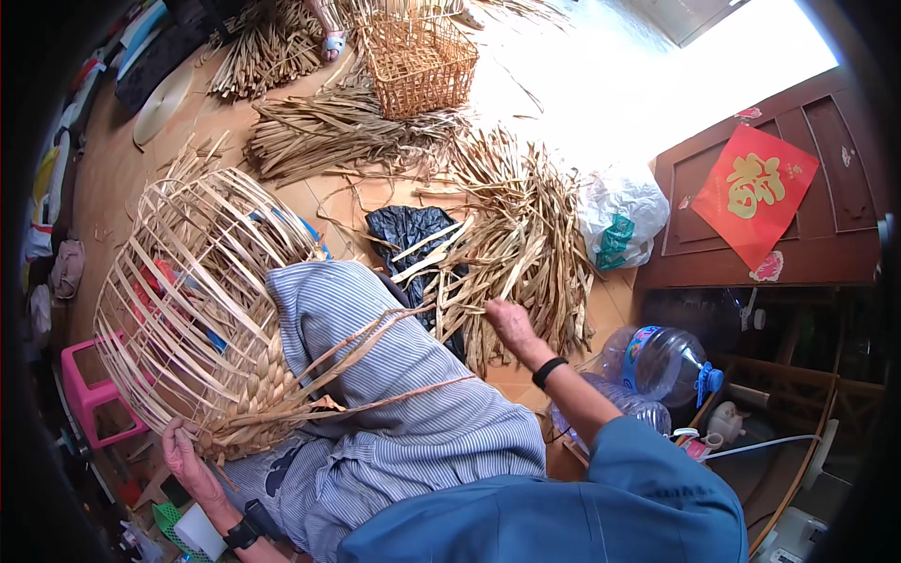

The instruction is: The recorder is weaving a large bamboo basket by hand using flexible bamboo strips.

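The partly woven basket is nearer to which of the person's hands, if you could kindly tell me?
Left. The left hand is right at the lower edge of the partly woven basket; the right hand is well to its right, over the dried plant strips.

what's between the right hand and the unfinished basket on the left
In the head view, striped cloth lies between the right hand and the basket, with long strips lying across it; black plastic shows nearer the hand.

A round, tan, open-ribbed plant-fibre basket (249, 392) lies tilted, left of heaped long, brown, dried strips (532, 255).
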The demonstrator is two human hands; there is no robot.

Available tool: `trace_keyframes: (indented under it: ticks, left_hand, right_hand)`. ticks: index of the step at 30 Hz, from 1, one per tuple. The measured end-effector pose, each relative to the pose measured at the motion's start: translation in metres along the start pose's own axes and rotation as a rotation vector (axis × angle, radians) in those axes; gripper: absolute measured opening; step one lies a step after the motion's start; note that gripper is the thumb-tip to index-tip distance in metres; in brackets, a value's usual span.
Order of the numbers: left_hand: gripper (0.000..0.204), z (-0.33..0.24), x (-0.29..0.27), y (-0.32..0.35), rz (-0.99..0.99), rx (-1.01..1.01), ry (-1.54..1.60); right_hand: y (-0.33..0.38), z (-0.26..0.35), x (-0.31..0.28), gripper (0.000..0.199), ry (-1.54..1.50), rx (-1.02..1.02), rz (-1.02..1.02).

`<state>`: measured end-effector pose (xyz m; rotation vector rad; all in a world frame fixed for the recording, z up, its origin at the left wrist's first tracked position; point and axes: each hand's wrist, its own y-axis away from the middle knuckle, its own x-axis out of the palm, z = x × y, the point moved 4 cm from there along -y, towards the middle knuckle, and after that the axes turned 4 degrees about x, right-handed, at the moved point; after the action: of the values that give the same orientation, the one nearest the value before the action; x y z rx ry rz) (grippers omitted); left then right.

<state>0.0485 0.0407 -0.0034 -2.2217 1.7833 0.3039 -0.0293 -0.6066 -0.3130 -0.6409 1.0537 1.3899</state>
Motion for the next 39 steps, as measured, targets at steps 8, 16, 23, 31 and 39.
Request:
trace_keyframes:
  ticks: [8, 16, 23, 31, 39]
  left_hand:
    - [0.033, -0.001, 0.001, 0.003, 0.004, -0.046, 0.036]
    - [0.028, -0.007, 0.014, 0.004, 0.025, 0.017, 0.060]
    - [0.029, -0.013, 0.021, 0.010, -0.001, -0.062, 0.017]
    - [0.024, -0.032, 0.024, 0.000, 0.130, -0.082, 0.115]
    - [0.022, -0.102, 0.017, 0.019, -0.238, 0.396, -0.689]
  right_hand:
    - [0.049, 0.090, 0.028, 0.027, -0.794, 0.192, 0.242]
    - [-0.011, 0.122, -0.116, 0.012, -1.064, 0.048, 0.171]
    - [-0.017, 0.185, -0.207, 0.014, -0.930, -0.156, 0.185]
    - [0.013, 0.344, -0.236, 0.039, -1.153, -0.231, 0.387]
    - [0.019, 0.448, -0.211, 0.023, -0.790, -0.315, 0.465]
